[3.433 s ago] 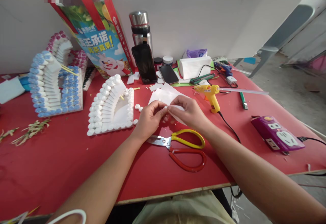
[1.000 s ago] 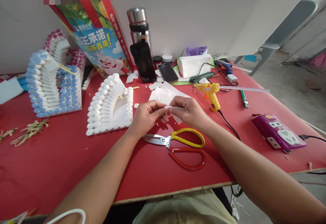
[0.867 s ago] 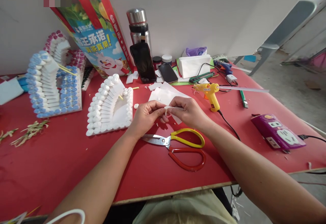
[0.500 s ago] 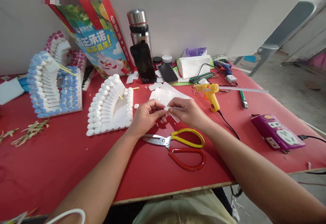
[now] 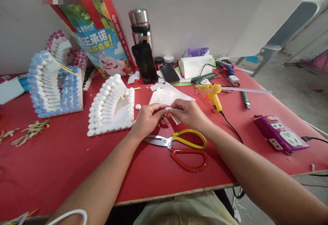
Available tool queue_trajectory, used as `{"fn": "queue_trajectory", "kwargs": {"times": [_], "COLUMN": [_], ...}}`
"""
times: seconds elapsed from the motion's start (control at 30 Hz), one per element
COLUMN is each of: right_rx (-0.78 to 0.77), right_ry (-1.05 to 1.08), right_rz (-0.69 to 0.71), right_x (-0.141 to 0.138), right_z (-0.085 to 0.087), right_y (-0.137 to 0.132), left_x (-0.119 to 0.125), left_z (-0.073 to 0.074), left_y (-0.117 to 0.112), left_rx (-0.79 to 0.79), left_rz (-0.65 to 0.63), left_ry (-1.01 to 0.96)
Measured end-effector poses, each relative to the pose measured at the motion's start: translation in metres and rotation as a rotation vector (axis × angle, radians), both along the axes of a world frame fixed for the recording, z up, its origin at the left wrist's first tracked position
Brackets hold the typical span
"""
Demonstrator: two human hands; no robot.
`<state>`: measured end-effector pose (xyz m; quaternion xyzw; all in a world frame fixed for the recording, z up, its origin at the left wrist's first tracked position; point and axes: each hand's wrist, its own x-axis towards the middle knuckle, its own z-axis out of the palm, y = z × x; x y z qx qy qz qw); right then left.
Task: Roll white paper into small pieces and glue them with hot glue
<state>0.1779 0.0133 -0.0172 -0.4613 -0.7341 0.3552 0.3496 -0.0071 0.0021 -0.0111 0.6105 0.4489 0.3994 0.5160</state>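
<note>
Just above the red table, my left hand [image 5: 148, 120] and my right hand [image 5: 191, 115] meet fingertip to fingertip. Both pinch a small white piece of paper [image 5: 168, 108], mostly covered by the fingers. White paper sheets [image 5: 164, 96] lie behind and beneath the hands. Scissors [image 5: 164, 141] with one yellow and one red handle rest in front of them, blades pointing left. Left of my left hand stands a white fan-shaped craft model [image 5: 109, 107] edged with rolled white buds. One loose white bud [image 5: 138, 107] lies between model and hand.
A yellow glue gun [image 5: 214, 97] and a purple power strip [image 5: 280, 132] sit to the right with cables. Behind are a phone propped upright [image 5: 145, 62], a steel flask [image 5: 138, 16], a napkin stack [image 5: 196, 67] and a bag [image 5: 97, 44]. A blue-and-white model [image 5: 51, 85] stands left.
My fingers have shifted slightly around the white piece of paper, and less of it shows now. The view has moved a little; everything on the table stays in place.
</note>
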Motion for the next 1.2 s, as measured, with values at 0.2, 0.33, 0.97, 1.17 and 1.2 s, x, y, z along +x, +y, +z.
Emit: {"fn": "queue_trajectory", "kwargs": {"times": [0.2,0.33,0.97,1.17,1.2], "right_rx": [-0.032,-0.043,-0.040,-0.029,-0.029], "right_ry": [-0.033,-0.054,-0.073,-0.073,-0.074], "right_rz": [-0.035,-0.058,-0.066,-0.074,-0.076], "right_x": [-0.0022,-0.0015,-0.0007,-0.0015,-0.0016], "right_z": [-0.0026,-0.0015,-0.0044,-0.0046,-0.0045], "right_y": [0.0011,0.0014,0.0032,0.0030,0.0029], "left_x": [-0.0003,-0.0006,-0.0024,-0.0007,-0.0004], "left_z": [-0.0040,-0.0041,-0.0103,-0.0080,-0.0077], "left_y": [0.0006,0.0006,0.0026,0.0012,0.0010], "left_rx": [0.021,0.033,0.021,0.044,0.049], "left_rz": [0.008,0.017,0.023,0.036,0.042], "left_ry": [0.055,0.065,0.065,0.072,0.078]}}
